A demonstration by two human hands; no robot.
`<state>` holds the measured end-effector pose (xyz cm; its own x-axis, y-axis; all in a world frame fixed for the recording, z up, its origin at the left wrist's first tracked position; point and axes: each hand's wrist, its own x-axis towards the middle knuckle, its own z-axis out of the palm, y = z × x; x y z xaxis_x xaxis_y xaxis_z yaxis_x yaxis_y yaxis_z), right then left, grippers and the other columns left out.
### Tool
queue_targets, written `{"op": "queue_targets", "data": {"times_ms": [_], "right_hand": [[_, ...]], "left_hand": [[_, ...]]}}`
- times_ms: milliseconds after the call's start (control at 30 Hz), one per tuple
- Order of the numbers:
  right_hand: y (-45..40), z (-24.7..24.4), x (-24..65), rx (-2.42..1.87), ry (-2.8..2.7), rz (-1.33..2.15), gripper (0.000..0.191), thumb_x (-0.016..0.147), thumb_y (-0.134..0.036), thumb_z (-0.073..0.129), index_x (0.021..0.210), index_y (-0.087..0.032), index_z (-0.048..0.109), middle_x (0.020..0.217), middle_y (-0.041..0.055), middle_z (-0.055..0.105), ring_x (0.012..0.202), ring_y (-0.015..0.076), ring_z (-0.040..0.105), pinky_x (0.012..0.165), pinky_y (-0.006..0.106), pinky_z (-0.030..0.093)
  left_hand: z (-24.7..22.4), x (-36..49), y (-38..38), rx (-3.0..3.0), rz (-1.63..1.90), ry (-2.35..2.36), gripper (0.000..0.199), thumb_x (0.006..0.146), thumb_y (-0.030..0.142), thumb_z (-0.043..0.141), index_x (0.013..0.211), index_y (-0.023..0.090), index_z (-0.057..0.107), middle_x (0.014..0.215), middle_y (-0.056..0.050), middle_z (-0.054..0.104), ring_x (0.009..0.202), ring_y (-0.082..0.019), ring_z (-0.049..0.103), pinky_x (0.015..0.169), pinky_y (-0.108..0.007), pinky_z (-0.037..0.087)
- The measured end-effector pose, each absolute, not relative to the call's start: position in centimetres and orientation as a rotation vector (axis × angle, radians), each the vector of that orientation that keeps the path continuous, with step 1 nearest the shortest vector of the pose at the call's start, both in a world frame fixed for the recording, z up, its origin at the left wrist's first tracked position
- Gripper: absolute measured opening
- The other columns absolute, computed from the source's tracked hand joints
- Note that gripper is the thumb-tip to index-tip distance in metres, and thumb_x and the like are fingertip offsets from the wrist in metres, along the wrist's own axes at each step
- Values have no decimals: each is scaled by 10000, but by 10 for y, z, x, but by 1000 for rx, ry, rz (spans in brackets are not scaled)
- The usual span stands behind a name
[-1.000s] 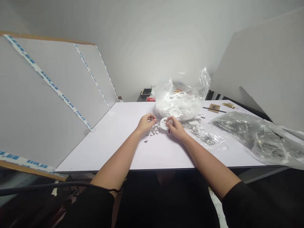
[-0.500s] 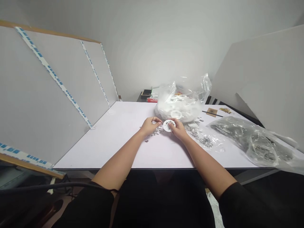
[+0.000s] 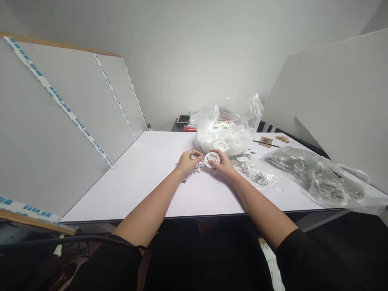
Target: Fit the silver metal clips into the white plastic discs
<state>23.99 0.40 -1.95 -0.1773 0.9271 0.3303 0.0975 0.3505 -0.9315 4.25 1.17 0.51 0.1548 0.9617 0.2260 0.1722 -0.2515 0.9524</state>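
Turned a little from half a second ago, the white plastic disc (image 3: pixel 211 159) sits between both hands, apparently held just above the tabletop and nearer the right hand (image 3: pixel 223 165), whose fingers (image 3: pixel 218 156) curl around its right rim and grip it. The left hand (image 3: pixel 188 161) lies just beside the opposite edge, its fingers (image 3: pixel 197 154) pinched closed; whether they hold a tiny part is too small to tell. Round, with no long axis, the disc shows a row of dark slots across its face. Loose metal pieces (image 3: pixel 194 171) lie scattered on the white table (image 3: pixel 130 194) below, a clear bag of white discs (image 3: pixel 226 139) stands just beyond, and a plastic bag of dark metal parts (image 3: pixel 315 176) lies off to the right
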Motion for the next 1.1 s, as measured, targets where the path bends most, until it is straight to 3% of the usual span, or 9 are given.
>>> {"op": "queue_targets", "data": {"times_ms": [67, 167, 300, 467, 700, 1100], "right_hand": [[7, -22, 242, -986, -1539, 1000, 666, 718, -451, 765, 1268, -176, 510, 932, 53, 656, 615, 133, 559, 475, 261, 475], [9, -24, 244, -1034, -1600, 978, 491, 740, -477, 745, 1063, -162, 551, 820, 40, 637, 641, 150, 563, 531, 279, 473], [9, -24, 245, -1011, -1727, 847, 353, 804, -497, 700, 885, -163, 618, 841, 78, 644, 745, 193, 584, 631, 336, 511], [11, -26, 244, -1066, -1662, 863, 359, 829, -507, 670, 926, -162, 675, 865, 90, 681, 749, 211, 619, 646, 353, 529], [15, -27, 244, -1003, -1690, 797, 367, 840, -456, 642, 1037, -156, 714, 984, 95, 731, 864, 231, 653, 807, 394, 524], [9, -22, 243, -955, -1757, 789, 390, 866, -483, 651, 1066, -152, 704, 1018, 101, 725, 864, 217, 645, 788, 369, 504]], "left_hand": [[5, 43, 12, 1591, 1211, 1110, 414, 706, 500, 798, 912, 145, 744, 958, -81, 736, 702, -137, 614, 728, -294, 512], [6, 43, 12, 1589, 1247, 1103, 440, 700, 507, 797, 931, 137, 746, 972, -88, 733, 680, -131, 604, 704, -290, 506], [8, 43, 10, 1625, 1274, 1107, 423, 710, 495, 788, 927, 135, 743, 981, -84, 724, 609, -92, 524, 647, -272, 458], [4, 42, 13, 1668, 1247, 1102, 379, 727, 475, 777, 880, 130, 741, 859, -64, 698, 573, -75, 424, 593, -256, 385], [-1, 43, 16, 1734, 1181, 1178, 326, 768, 447, 733, 882, 143, 752, 863, -67, 696, 655, -120, 517, 648, -277, 425], [7, 44, 10, 1814, 1139, 1277, 209, 801, 359, 714, 853, 160, 751, 841, -45, 705, 701, -141, 553, 704, -293, 433]]}}
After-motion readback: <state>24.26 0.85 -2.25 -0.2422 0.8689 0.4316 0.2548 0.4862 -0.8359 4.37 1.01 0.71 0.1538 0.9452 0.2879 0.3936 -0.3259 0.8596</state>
